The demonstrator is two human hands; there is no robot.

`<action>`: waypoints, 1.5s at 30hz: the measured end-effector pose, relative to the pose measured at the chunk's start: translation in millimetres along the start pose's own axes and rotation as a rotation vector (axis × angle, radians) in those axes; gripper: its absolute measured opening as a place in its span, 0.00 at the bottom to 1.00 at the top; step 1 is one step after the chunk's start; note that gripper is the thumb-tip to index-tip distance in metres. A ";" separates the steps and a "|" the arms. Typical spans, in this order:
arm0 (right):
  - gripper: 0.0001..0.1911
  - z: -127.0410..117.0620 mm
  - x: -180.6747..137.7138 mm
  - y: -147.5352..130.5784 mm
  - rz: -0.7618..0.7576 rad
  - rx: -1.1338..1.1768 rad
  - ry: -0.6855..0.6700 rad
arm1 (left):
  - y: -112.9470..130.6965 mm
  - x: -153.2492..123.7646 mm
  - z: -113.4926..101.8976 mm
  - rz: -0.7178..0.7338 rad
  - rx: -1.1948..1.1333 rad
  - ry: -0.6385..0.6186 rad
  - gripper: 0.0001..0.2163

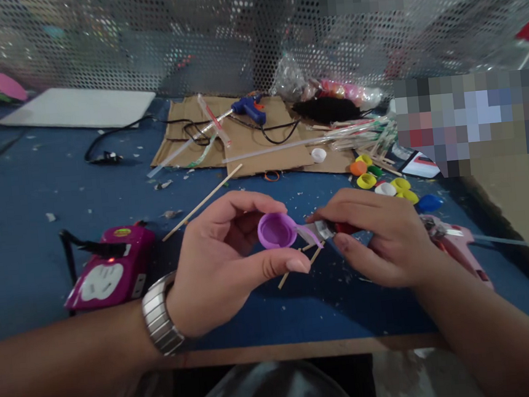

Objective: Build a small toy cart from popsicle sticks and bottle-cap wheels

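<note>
Between the thumb and fingers of my left hand [223,257] sits a purple bottle cap [277,231], its hollow side facing me. A thin purple strip [313,236] hangs off the cap's right edge. My right hand [378,232] is closed around a utility knife [326,229] with a dark red handle. The knife's blade lies against the strip beside the cap. Part of the handle is hidden inside my fingers. Below the knife, short wooden sticks [293,269] rest on the blue table [237,315].
A magenta power box [113,267] with a plugged-in cord stands at left. A blue glue gun [251,108] lies on cardboard [274,154]. Several coloured caps [365,181] and a pink glue gun [463,246] are at right. One long stick [202,202] lies behind my left hand.
</note>
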State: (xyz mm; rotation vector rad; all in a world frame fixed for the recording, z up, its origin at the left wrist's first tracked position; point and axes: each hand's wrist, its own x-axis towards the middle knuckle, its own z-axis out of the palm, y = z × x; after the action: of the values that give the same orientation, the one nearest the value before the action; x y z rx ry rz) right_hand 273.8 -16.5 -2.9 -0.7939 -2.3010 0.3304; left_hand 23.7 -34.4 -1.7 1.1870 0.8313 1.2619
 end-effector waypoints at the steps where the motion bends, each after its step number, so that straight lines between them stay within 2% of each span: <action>1: 0.12 0.1 0.0 0.0 0.003 -0.003 0.005 | -0.3 0.4 -0.5 0.004 -0.006 0.004 0.25; 7: 0.12 1.6 -0.4 -1.1 0.016 0.010 -0.001 | -3.2 2.0 -0.9 0.052 -0.050 0.008 0.24; 13: 0.12 6.0 -1.3 -0.6 0.030 0.078 -0.079 | -2.9 1.1 0.3 0.095 -0.047 0.016 0.20; 21: 0.12 3.9 -2.3 1.6 0.043 0.124 -0.053 | -4.9 -3.2 -0.2 0.126 -0.056 -0.093 0.18; 28: 0.12 6.9 -3.6 3.0 0.037 0.128 -0.032 | -11.0 1.7 -0.9 0.152 -0.088 -0.130 0.18; 35: 0.12 8.2 -3.2 3.5 0.029 0.103 -0.016 | -17.0 -0.3 -1.6 -0.028 -0.277 -0.123 0.16; 39: 0.12 8.8 -2.7 3.3 0.024 0.097 -0.010 | -18.1 1.3 -1.3 -0.063 -0.320 -0.124 0.12; 45: 0.12 9.5 -2.2 1.6 -0.002 0.069 0.014 | -19.2 3.1 -3.5 -0.091 -0.339 -0.160 0.12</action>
State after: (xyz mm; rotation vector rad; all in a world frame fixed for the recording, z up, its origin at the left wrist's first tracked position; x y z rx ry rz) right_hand 269.5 -16.8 -11.8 -0.7571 -2.2645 0.4005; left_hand 25.9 -28.9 -20.5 0.9513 0.5231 1.1623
